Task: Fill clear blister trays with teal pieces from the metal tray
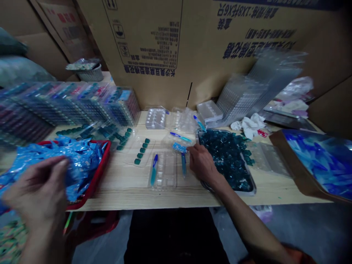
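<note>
My right hand (202, 164) pinches a small blue packet with white spots (179, 147) above the table. Below it is a clear plastic tray (167, 172) with molded slots, with a blue-and-teal pen-shaped piece (154, 170) at its left side. Another pen-shaped piece (183, 165) lies beside my right fingertips. My left hand (41, 187), blurred, is closed with thumb and fingers together over a red basket (103, 161) heaped with blue packets (82, 157). Whatever those fingers hold is hidden. Right of my right hand stands a metal tray (254, 189) full of dark teal pieces (225, 157).
Stacks of filled clear packs (121, 106) stand at the left, empty clear trays (242, 95) at the back right. A brown box (299, 172) with blue pieces is at the far right. Teal pieces (142, 150) lie in a row. A large cardboard sheet (159, 44) rises behind.
</note>
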{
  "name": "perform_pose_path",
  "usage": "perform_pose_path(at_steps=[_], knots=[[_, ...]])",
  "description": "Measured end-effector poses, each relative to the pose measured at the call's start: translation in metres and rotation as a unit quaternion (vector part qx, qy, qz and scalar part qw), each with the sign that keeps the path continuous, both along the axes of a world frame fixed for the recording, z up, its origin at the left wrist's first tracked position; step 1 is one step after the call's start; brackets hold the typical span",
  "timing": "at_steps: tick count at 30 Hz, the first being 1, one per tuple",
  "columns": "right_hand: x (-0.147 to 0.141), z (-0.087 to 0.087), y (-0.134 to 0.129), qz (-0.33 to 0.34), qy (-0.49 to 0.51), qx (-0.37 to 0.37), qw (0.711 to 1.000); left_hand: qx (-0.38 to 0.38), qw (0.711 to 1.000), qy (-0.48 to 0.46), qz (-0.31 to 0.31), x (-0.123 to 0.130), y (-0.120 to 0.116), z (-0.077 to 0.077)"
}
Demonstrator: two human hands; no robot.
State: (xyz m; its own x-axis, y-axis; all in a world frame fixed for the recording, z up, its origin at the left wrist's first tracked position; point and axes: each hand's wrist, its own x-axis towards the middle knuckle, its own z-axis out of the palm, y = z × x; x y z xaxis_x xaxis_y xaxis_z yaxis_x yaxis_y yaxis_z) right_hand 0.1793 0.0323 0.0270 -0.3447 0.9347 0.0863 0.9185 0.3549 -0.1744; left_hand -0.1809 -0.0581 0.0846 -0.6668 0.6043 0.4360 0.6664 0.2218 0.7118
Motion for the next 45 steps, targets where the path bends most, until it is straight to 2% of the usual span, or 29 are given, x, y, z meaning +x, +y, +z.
perform_pose_path(at_steps=[1, 2, 4, 6, 8, 10, 12, 15, 17, 20, 22, 26, 30, 32, 34, 38, 42, 45], knots=[[-0.003, -0.001, -0.007, 0.0, -0.007, -0.015, 1.0, 0.01, 0.998, -0.059, -0.036, 0.021, 0.006, 0.0], [-0.007, -0.003, -0.014, 0.006, -0.02, -0.031, 0.999, -0.005, 0.988, -0.121, -0.099, 0.042, 0.014, -0.002], [-0.015, -0.009, -0.028, 0.012, -0.048, -0.048, 0.998, -0.029, 0.948, -0.206, -0.242, 0.086, 0.032, -0.015], [-0.022, -0.016, -0.039, -0.002, -0.065, -0.042, 0.997, -0.034, 0.929, -0.18, -0.321, 0.124, 0.049, -0.034], [-0.025, -0.02, -0.048, -0.023, -0.068, -0.04, 0.997, -0.047, 0.924, -0.123, -0.36, 0.154, 0.064, -0.055], [-0.025, -0.022, -0.057, -0.027, -0.066, -0.048, 0.996, -0.065, 0.918, -0.062, -0.387, 0.172, 0.072, -0.071], [-0.022, -0.022, -0.068, -0.014, -0.065, -0.056, 0.996, -0.065, 0.92, 0.007, -0.388, 0.176, 0.075, -0.079], [-0.016, -0.023, -0.084, 0.003, -0.057, -0.062, 0.996, -0.046, 0.919, 0.13, -0.37, 0.164, 0.067, -0.081], [-0.011, -0.025, -0.092, 0.006, -0.046, -0.06, 0.997, -0.067, 0.88, 0.215, -0.419, 0.151, 0.056, -0.083], [-0.005, -0.023, -0.093, 0.008, -0.024, -0.057, 0.998, -0.115, 0.79, 0.321, -0.51, 0.14, 0.036, -0.093], [0.001, -0.017, -0.087, -0.005, -0.006, -0.059, 0.998, -0.12, 0.766, 0.363, -0.516, 0.138, 0.024, -0.103], [0.023, -0.003, -0.061, -0.061, 0.025, -0.041, 0.997, -0.094, 0.772, 0.395, -0.489, 0.143, 0.013, -0.116], [0.058, 0.005, -0.018, -0.145, 0.0, 0.028, 0.989, -0.086, 0.78, 0.382, -0.488, 0.146, 0.018, -0.116], [0.073, 0.003, 0.003, -0.169, -0.03, 0.035, 0.985, -0.087, 0.787, 0.36, -0.493, 0.145, 0.024, -0.113], [0.082, -0.002, 0.02, -0.157, -0.056, 0.018, 0.986, -0.088, 0.802, 0.333, -0.488, 0.144, 0.035, -0.107], [0.086, -0.015, 0.033, -0.133, -0.083, -0.008, 0.988, -0.148, 0.835, 0.289, -0.445, 0.153, 0.081, -0.087], [0.089, -0.027, 0.03, -0.139, -0.086, 0.01, 0.987, -0.268, 0.817, 0.27, -0.434, 0.178, 0.136, -0.076], [0.104, -0.042, 0.029, -0.115, -0.081, 0.031, 0.99, -0.29, 0.782, 0.287, -0.471, 0.188, 0.156, -0.081]])
